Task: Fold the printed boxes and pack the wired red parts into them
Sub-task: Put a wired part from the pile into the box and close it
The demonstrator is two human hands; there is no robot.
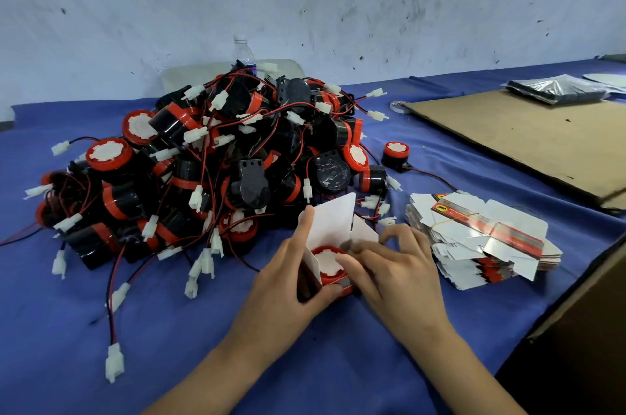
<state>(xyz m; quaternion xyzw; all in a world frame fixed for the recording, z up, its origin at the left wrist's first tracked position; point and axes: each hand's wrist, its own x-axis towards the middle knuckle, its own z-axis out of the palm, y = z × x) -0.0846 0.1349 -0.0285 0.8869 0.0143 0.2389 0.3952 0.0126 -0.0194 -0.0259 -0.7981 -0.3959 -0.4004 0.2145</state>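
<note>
Our left hand (288, 279) is closest in, clamped on the half-folded printed box (333, 221). The thumb pinches its front wall and the index finger runs straight up the tall white back flap. The box stands upright on the blue surface (101, 347), top flaps still open, right in front of us.

One red part (327, 260) sits down inside it with its white-centred face looking up. Our right hand (396, 265) comes in from the other side with the fingers loose and spread, not wrapped round anything. The index and middle fingertips rest on the rim of that part, at the box's right edge.

Just behind the box is the big pile of wired parts (210, 163), all black bodies, red rings and tangled red and black leads with white plugs. Some leads trail out toward us on the left. One loose part (395, 153) stands by itself just right of the pile.

Near our right hand lies the stack of flat boxes (481, 238), rubber-banded, with the printed red strip showing on top. Further right there's a cardboard sheet (528, 140) with bagged dark items (555, 89) at its far end, and a brown carton (582, 347) at the near right edge. A water bottle (244, 53) pokes up behind the pile against the wall.
</note>
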